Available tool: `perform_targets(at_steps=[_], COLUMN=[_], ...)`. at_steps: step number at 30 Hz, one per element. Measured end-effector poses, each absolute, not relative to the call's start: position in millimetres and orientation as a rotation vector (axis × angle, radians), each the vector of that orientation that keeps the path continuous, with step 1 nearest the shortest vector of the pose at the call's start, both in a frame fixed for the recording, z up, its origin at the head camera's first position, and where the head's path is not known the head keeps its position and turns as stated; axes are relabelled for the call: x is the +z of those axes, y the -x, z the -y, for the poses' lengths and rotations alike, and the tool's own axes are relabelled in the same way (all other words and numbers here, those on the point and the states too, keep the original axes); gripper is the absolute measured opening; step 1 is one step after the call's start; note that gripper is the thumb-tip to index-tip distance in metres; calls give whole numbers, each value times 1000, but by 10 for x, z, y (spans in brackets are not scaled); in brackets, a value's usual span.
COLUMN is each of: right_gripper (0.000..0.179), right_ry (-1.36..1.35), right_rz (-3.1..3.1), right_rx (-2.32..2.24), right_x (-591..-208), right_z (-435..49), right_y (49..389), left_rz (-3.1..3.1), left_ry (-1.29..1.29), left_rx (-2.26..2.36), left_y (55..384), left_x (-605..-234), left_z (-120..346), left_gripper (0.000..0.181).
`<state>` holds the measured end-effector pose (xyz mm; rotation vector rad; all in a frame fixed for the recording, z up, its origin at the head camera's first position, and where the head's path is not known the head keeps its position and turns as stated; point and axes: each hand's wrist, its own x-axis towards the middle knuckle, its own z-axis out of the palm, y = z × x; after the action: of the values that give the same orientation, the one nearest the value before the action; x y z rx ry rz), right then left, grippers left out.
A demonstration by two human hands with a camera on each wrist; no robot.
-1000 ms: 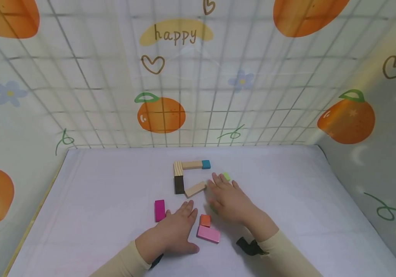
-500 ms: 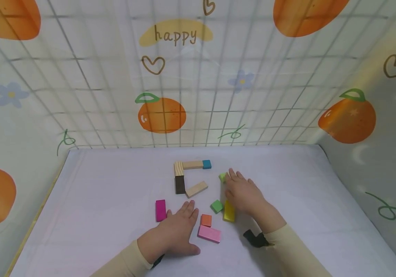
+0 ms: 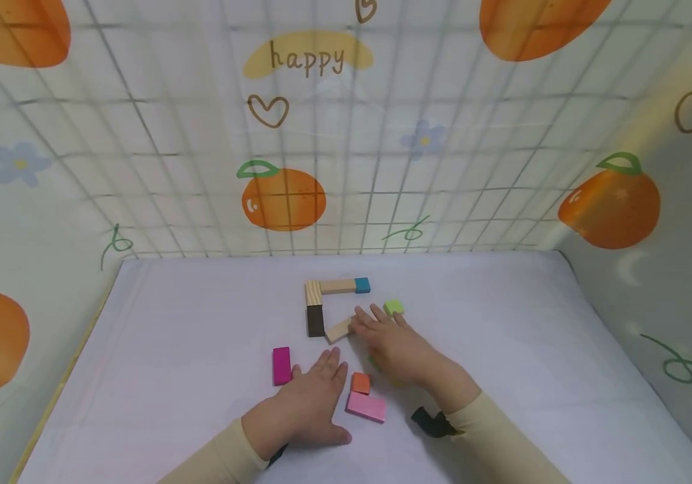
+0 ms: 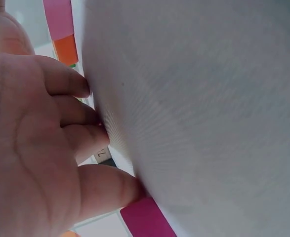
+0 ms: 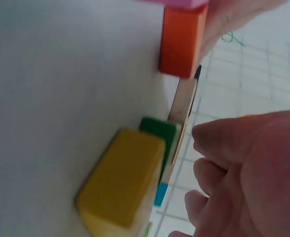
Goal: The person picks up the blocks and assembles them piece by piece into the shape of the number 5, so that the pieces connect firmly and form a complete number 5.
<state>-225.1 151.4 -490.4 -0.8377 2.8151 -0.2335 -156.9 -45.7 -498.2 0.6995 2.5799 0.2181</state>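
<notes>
My left hand [image 3: 310, 403] rests on the white tabletop with its fingers extended, beside a magenta block [image 3: 282, 366]. In the left wrist view one finger lies close to that block; I cannot tell if they touch. My right hand [image 3: 397, 353] hovers with loosely bent fingers, its tips over the right end of a slanted plain wooden block [image 3: 338, 331]. Nothing shows in its grasp. Under it, the right wrist view shows a yellow block [image 5: 122, 180] beside a green block [image 5: 159, 131]. A light green block [image 3: 393, 307] lies just beyond its fingers.
An angled line joins a dark block [image 3: 315, 321], a striped wooden block [image 3: 314, 293], a plain wooden block [image 3: 338, 287] and a blue block [image 3: 362, 286]. Between the hands lie an orange block [image 3: 361, 383] and a pink block [image 3: 366, 407]. A patterned curtain [image 3: 346, 134] stands behind.
My right hand moved right to the light green block, then came back left over the slanted wooden block, covering the yellow block again. My left hand stayed in place.
</notes>
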Motion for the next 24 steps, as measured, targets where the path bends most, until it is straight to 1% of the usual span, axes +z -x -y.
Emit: perform_targets(at_steps=[12, 24], right_gripper=[53, 56], right_ry=[834, 831], right_rz=[-2818, -2795], right_rx=[-189, -222], right_x=[-4948, -4944], right_z=[-1465, -1453], right_y=[2188, 2156], left_rz=[-2601, -2625], left_ry=[-666, -625], left_rx=[225, 252], left_y=[1608, 1616], left_x=[-4998, -4981], left_z=[429, 396], left_gripper=[99, 96])
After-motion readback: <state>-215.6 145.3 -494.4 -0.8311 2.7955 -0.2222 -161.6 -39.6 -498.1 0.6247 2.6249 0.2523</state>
